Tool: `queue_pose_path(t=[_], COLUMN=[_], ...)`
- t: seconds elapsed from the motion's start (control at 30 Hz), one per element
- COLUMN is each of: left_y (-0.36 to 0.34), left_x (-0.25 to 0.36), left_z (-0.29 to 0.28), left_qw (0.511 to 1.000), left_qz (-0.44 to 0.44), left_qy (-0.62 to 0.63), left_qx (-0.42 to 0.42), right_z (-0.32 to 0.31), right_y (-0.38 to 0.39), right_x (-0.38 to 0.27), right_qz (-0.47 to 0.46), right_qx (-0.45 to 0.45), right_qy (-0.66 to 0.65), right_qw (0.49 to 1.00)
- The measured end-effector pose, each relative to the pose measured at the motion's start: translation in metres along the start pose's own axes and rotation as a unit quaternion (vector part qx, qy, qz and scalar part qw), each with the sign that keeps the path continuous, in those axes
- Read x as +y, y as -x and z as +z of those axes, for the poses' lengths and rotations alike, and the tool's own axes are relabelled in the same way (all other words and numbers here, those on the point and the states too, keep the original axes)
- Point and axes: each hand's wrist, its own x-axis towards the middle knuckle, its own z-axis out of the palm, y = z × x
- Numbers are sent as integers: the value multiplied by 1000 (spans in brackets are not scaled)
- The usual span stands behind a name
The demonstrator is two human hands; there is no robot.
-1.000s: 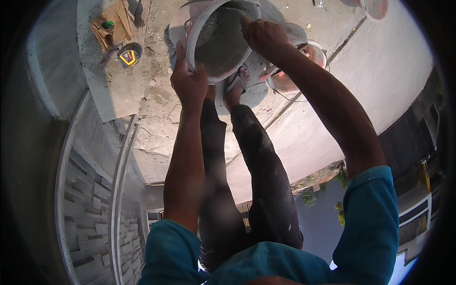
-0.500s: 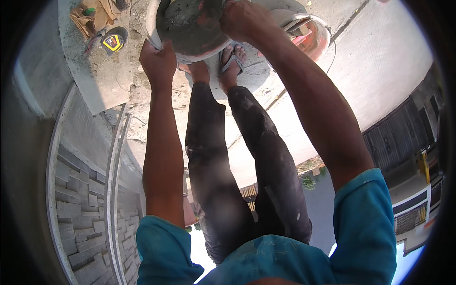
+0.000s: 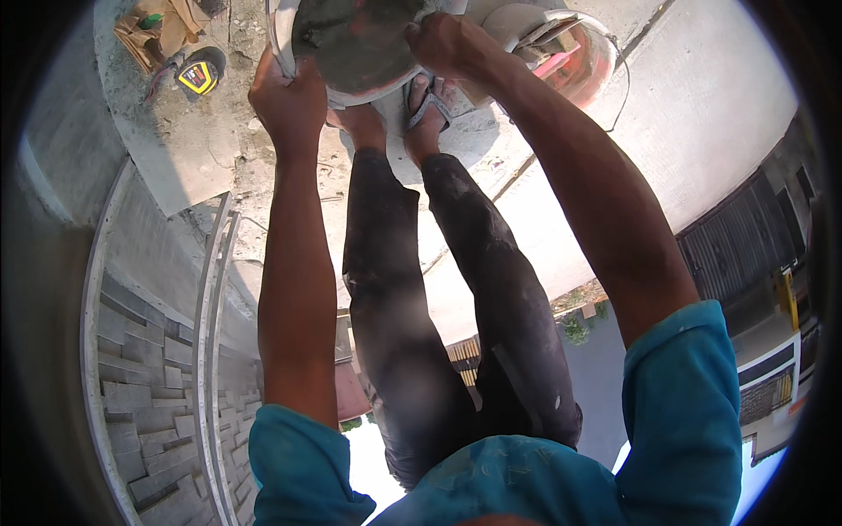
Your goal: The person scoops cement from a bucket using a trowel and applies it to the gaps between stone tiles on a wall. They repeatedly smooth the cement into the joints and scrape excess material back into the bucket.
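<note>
I have both hands on the pale bucket (image 3: 386, 90), which sits over the near side of my feet at the top of the view, its far rim cut off. My left hand (image 3: 289, 96) is closed around the left rim, thumb on top. My right hand (image 3: 452, 44) is curled in a fist at the right rim; I cannot tell whether it grips the rim itself or something hidden by the fingers.

Compared with a second ago, the bucket sits higher and further left in my view, and a reddish patch now shows among the dark grey coating (image 3: 346, 39) inside. Part of that shift is my view moving, since the ground things slide too. I judge that the bucket remains under two-handed control, with more of its inner wall to inspect.

The change also uncovers more of the second bucket (image 3: 607, 70), reddish, with flat pieces inside, standing right of the feet by the groove (image 3: 517, 175) in the ground. At left, the yellow-and-black tape measure (image 3: 200, 77) lies near the right edge of the pale slab (image 3: 189, 162), with crumpled brown paper (image 3: 162, 37) beyond it.
</note>
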Motion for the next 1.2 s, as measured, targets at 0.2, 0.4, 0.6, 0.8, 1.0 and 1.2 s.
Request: queue_pose_path(t=[0.2,0.4,0.6,0.8,1.0,1.2], left_y=[-1,-27,-26,-45,-80,-100], left_x=[-35,-34,1,-2,11,36], left_z=[-10,-22,-21,-38,-30,-22], left_qw=[994,992,994,997,988,983], left_qz=[-52,-99,-51,47,125,126], left_qy=[88,54,-8,-19,-36,-70], left_qx=[-27,-57,-94,-60,-87,-110], right_z=[49,74,73,-18,-70,24], right_y=[29,13,10,56,24,7], right_x=[-25,-33,-41,-32,-115,-68], right_qz=[110,32,-13,-45,-27,-157], right_qx=[-144,-327,-381,-167,-21,186], right_qy=[-404,-758,-877,-294,136,253], right_qw=[897,563,292,940,990,936])
